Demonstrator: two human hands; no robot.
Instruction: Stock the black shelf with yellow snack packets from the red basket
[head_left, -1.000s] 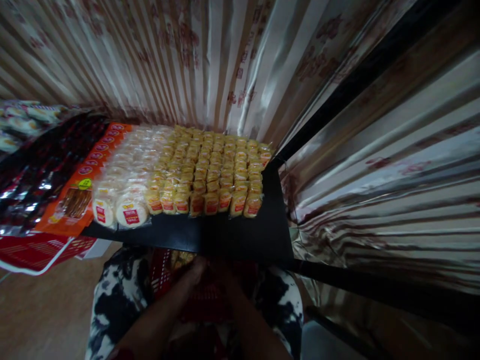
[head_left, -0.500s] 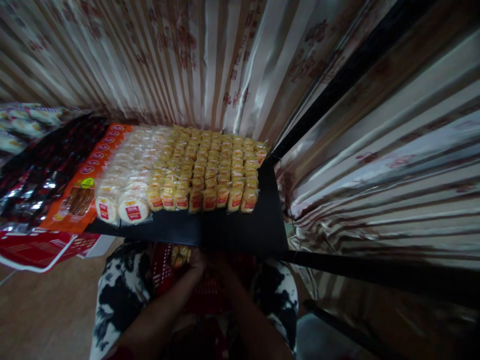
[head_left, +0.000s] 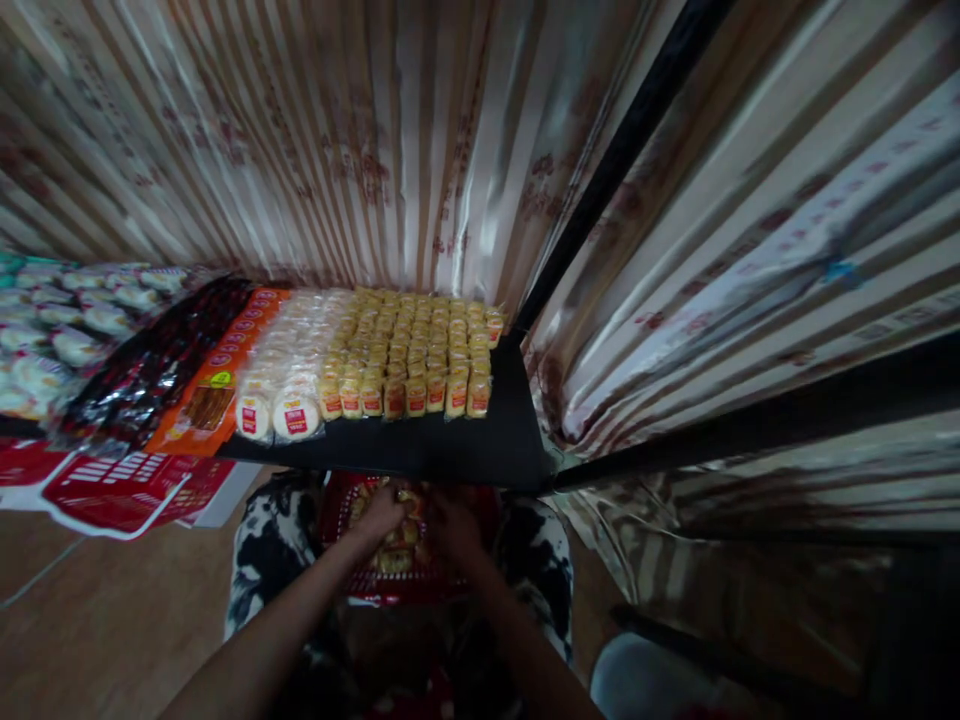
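Both my hands reach down into a red basket (head_left: 352, 575) on my lap, just below the front edge of a black shelf (head_left: 450, 450). My left hand (head_left: 379, 515) rests on yellow snack packets (head_left: 401, 545) inside the basket, and my right hand (head_left: 454, 520) is beside it over the same packets. The light is dim, so the grip of either hand is unclear. On the shelf above stand rows of yellow packets (head_left: 416, 350) with red labels, and round white packets (head_left: 289, 375) to their left.
Orange packets (head_left: 217, 385) and dark red packets (head_left: 146, 375) lie left of the white ones. A second red basket (head_left: 120, 490) hangs at the lower left. A striped shiny curtain (head_left: 375, 150) covers the back and right. A black post (head_left: 615, 150) rises at the shelf's corner.
The view has pulled back and tilted down, so the shelf looks smaller and further. My hands now show more clearly over yellow packets in the red basket.
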